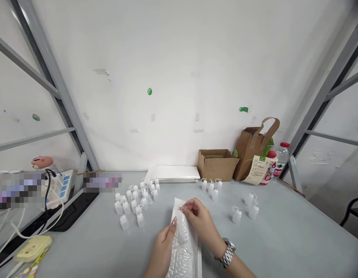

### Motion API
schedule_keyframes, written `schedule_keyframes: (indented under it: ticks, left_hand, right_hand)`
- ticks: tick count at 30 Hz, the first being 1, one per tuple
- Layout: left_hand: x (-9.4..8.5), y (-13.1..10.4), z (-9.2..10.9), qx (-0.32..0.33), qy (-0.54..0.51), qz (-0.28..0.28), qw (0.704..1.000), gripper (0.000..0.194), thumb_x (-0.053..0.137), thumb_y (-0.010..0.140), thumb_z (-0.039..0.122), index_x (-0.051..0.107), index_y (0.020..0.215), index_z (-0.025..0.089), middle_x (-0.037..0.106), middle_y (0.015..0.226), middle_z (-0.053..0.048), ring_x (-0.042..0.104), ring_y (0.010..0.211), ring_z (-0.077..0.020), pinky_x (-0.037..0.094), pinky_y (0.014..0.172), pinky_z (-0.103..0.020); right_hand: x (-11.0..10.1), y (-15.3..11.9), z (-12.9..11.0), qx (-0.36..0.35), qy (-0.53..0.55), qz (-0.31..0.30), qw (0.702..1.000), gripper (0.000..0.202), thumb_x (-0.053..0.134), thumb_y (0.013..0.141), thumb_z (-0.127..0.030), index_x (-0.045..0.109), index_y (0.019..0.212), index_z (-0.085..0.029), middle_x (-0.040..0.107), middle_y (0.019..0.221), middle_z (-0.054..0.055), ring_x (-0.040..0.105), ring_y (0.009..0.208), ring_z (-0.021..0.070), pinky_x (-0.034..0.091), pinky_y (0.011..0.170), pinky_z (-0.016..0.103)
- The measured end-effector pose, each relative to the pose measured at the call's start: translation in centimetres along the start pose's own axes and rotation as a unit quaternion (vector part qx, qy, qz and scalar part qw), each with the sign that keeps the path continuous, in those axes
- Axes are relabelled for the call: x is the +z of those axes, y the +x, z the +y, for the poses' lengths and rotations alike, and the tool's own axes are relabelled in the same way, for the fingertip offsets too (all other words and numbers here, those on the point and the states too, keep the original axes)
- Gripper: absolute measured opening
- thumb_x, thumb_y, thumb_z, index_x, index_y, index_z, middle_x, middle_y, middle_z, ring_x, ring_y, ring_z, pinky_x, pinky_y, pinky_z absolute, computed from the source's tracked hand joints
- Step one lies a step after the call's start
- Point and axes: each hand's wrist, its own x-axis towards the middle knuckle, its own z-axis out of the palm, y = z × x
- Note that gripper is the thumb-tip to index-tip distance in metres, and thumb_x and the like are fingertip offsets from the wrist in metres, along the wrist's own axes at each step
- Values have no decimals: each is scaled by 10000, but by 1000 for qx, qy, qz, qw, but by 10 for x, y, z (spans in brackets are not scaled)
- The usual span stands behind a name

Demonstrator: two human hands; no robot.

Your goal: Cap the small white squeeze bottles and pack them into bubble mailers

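A white bubble mailer (183,247) lies lengthwise in front of me, its narrow top end pointing toward the wall. My left hand (165,241) grips its left edge, thumb on top and the other fingers hidden beneath. At the top end, my right hand (200,218) pinches the mailer near its flap; a metal watch is on that wrist. To the left stand several small white plastic bottles (134,206) with looped caps. More such bottles (215,194) are scattered on the right side of the grey table.
A stack of white flat mailers (173,173) lies against the wall. Beside it stand an open cardboard box (218,166), a brown paper bag (248,150) and a red-capped bottle (282,158). A power strip (61,189) with cables and a yellow case (33,248) are at left.
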Motion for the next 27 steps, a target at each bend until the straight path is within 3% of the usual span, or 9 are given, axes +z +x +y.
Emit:
schedule_keyframes:
  ticks: [4,7,10,13,16,18,20,23,27]
  left_hand:
    - [4,1,-2,12,13,12,1000,598,534,628,669,647,790,105,650,675,-36,569,748,-213,409,627,-242]
    - [5,3,-4,10,1,5,1000,621,556,602,673,655,823,100,676,712,-49,586,794,-234,423,651,-250]
    - [1,3,1,-31,-41,28,998,583,591,613,632,658,874,115,698,783,-67,591,894,-249,435,747,-260]
    - [-5,0,10,-79,-89,68,991,535,620,636,579,646,944,143,704,864,-82,595,950,-250,435,809,-283]
    - [-3,-4,16,-96,-123,19,988,513,618,661,552,642,927,113,705,840,-112,630,870,-261,466,760,-320]
    - [1,-7,16,-105,-132,-43,985,518,652,634,538,642,877,81,703,801,-133,645,797,-269,483,699,-326]
    - [5,-10,14,-111,-120,-87,983,519,749,537,472,640,849,71,702,773,-135,652,745,-270,488,663,-321]
    - [6,-11,12,-109,-74,-109,985,523,821,444,365,642,850,89,706,786,-120,653,741,-270,491,671,-322]
    - [4,-10,13,-85,-8,-105,991,474,784,506,395,655,865,113,710,824,-97,644,783,-260,487,683,-309]
  right_hand:
    - [2,-5,0,-18,-97,-74,992,334,467,824,-420,532,604,-178,515,602,-9,481,622,146,381,585,255]
    - [-1,-7,0,-69,-151,-100,981,374,476,830,-401,556,538,-180,517,656,13,504,725,171,406,712,295]
    - [-11,-6,3,-105,-138,19,985,232,511,809,-407,654,829,-226,543,924,57,492,919,211,381,862,354]
    - [-24,-3,6,-43,-98,142,984,440,600,722,-462,567,1097,-234,517,1027,78,499,880,219,409,830,380]
    - [-31,-4,8,88,4,6,996,427,641,658,-515,638,904,-166,574,776,47,506,631,169,449,620,324]
    - [-33,-6,8,128,100,-86,983,402,626,675,-527,651,761,-135,586,668,35,517,590,155,436,575,290]
    - [-35,-9,5,119,159,-85,976,406,616,691,-526,662,734,-125,625,682,46,556,632,167,443,603,287]
    - [-44,-12,-1,69,135,-62,986,378,624,705,-493,690,893,-172,673,901,64,593,835,209,453,750,318]
    - [-56,-17,-7,28,62,-163,984,356,584,749,-471,668,1012,-246,631,1107,50,537,1059,239,387,924,366]
